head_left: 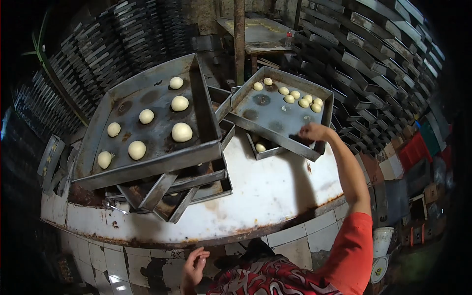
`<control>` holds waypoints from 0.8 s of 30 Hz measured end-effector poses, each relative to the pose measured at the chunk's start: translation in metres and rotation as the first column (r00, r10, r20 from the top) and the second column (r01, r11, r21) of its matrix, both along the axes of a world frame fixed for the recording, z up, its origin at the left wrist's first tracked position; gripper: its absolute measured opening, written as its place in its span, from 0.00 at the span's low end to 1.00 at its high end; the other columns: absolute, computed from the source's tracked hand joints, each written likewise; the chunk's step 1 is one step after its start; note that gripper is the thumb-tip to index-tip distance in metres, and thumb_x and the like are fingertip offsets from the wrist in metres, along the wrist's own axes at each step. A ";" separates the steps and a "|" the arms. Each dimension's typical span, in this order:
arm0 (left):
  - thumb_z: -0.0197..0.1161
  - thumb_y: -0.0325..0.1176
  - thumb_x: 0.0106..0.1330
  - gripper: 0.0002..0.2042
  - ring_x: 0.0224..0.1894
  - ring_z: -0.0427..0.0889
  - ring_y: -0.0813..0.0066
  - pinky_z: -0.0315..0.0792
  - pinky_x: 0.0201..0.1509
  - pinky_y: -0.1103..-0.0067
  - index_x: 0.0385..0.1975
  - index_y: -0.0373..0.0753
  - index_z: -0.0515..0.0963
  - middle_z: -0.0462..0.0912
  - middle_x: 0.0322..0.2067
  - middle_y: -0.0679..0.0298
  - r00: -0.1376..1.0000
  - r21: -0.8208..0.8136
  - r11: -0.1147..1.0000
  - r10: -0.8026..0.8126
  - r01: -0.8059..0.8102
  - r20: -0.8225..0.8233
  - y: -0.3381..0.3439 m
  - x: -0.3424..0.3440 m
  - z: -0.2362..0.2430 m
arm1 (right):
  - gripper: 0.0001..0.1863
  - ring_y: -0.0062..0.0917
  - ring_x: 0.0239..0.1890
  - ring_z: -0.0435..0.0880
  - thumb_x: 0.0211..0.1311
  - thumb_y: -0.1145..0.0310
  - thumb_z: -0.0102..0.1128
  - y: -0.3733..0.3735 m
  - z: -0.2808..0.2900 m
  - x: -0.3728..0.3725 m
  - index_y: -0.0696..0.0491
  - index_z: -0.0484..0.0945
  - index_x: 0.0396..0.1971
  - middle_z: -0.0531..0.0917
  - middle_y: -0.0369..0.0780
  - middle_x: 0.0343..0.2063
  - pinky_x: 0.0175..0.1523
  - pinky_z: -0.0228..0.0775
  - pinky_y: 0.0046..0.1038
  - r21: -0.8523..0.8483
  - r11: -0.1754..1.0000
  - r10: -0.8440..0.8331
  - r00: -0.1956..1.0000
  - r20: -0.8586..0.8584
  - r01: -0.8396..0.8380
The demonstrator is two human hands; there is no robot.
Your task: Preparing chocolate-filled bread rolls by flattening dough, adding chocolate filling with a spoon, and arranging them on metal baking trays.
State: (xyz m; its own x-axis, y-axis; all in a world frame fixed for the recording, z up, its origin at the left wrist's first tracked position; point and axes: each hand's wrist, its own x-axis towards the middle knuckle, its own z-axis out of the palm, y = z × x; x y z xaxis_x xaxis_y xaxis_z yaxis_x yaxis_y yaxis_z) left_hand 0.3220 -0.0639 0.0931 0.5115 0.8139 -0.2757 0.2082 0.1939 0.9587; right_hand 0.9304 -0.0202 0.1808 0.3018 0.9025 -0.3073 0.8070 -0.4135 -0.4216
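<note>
one hand [314,132] grips right tray [275,115] rim — keep it level so dough balls [300,98] stay; left hand [194,268] loose, half-open.

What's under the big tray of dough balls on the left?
The big tray rests on stacked empty metal trays, tilted on the white counter. Whatever lies deeper in that stack is covered.

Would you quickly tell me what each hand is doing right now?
Left hand: loosely open, holding nothing.
Right hand: on the metal tray of dough balls; grip cannot be told.
</note>
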 end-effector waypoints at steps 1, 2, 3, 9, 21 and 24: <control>0.52 0.28 0.66 0.17 0.47 0.76 0.71 0.68 0.52 0.79 0.53 0.29 0.66 0.77 0.44 0.55 1.000 0.023 1.000 0.006 -0.006 0.008 0.005 -0.001 0.005 | 0.18 0.35 0.32 0.80 0.52 0.62 0.55 0.007 -0.004 0.006 0.56 0.79 0.40 0.83 0.44 0.32 0.40 0.72 0.30 0.000 1.000 0.002 1.000 0.001 -0.002; 0.51 0.28 0.66 0.17 0.47 0.76 0.71 0.68 0.52 0.79 0.53 0.29 0.66 0.77 0.44 0.55 1.000 0.043 0.999 -0.002 0.001 0.023 0.010 -0.005 0.003 | 0.15 0.35 0.33 0.81 0.51 0.65 0.56 0.017 -0.007 0.017 0.57 0.79 0.37 0.83 0.46 0.31 0.39 0.72 0.31 0.048 0.999 -0.025 0.992 0.126 0.020; 0.51 0.28 0.66 0.17 0.47 0.76 0.70 0.68 0.52 0.78 0.53 0.29 0.66 0.77 0.44 0.55 0.999 0.065 0.998 -0.010 0.007 0.036 0.017 -0.008 0.001 | 0.13 0.36 0.33 0.81 0.50 0.67 0.56 0.028 -0.012 0.030 0.58 0.79 0.35 0.83 0.47 0.31 0.39 0.72 0.32 0.101 0.994 -0.060 0.967 0.246 0.036; 0.49 0.35 0.67 0.18 0.50 0.74 0.68 0.67 0.55 0.74 0.53 0.31 0.66 0.75 0.46 0.55 0.995 0.107 0.990 0.096 -0.091 -0.036 0.026 -0.006 -0.023 | 0.15 0.42 0.51 0.75 0.52 0.65 0.53 0.086 -0.041 0.102 0.56 0.79 0.37 0.81 0.48 0.40 0.51 0.68 0.38 0.312 0.932 -0.324 0.809 0.491 0.184; 0.50 0.28 0.66 0.19 0.53 0.74 0.60 0.66 0.58 0.69 0.55 0.29 0.62 0.74 0.48 0.49 0.981 -0.147 0.986 -0.053 0.081 0.188 0.008 0.044 -0.006 | 0.16 0.33 0.30 0.79 0.43 0.68 0.64 0.062 0.020 -0.073 0.61 0.75 0.31 0.80 0.47 0.28 0.35 0.69 0.33 0.394 0.917 -0.043 0.998 -0.051 0.059; 0.45 0.40 0.71 0.23 0.56 0.71 0.56 0.62 0.63 0.62 0.59 0.31 0.58 0.70 0.51 0.46 0.675 -0.321 0.938 0.156 0.127 0.721 -0.004 0.061 0.028 | 0.17 0.36 0.29 0.76 0.43 0.66 0.68 -0.010 -0.022 -0.243 0.56 0.74 0.32 0.77 0.45 0.26 0.36 0.68 0.35 0.581 0.813 0.130 0.986 -0.104 -0.046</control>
State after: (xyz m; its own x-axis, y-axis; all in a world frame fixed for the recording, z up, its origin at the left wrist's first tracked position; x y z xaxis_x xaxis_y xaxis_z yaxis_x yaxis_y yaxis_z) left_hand 0.3831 -0.0674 0.1216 0.6488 0.7585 -0.0620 -0.5315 0.5099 0.6763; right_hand 0.6876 -0.0303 0.1584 0.2067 0.9474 0.2445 0.7471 0.0085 -0.6647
